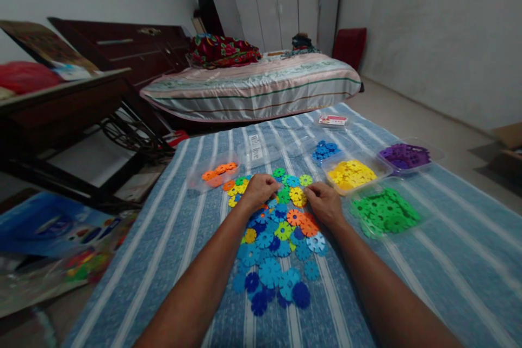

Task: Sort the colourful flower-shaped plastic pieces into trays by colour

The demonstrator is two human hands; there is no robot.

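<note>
A loose pile of notched plastic building discs [269, 272] in blues, orange, green and yellow lies on the striped cloth in front of me. My left hand [261, 190] is over the far left part of the pile, its fingers curled together; what they hold, if anything, is hidden. On the far right side, my right hand [325, 202] has thumb and fingers pinched at the edge of a yellow disc [297, 196]. Whether that disc is between the fingertips does not show clearly. Green discs [283, 196] lie between the two hands.
Clear tubs hold yellow discs [353, 175], green discs [385, 212], purple discs [403, 156], blue discs [325, 150] and orange discs [219, 174]. A lid with lettering [255, 148] and a small box [333, 120] lie farther back. Behind stands a bed [253, 89]; a sewing-machine table [61, 92] is at left.
</note>
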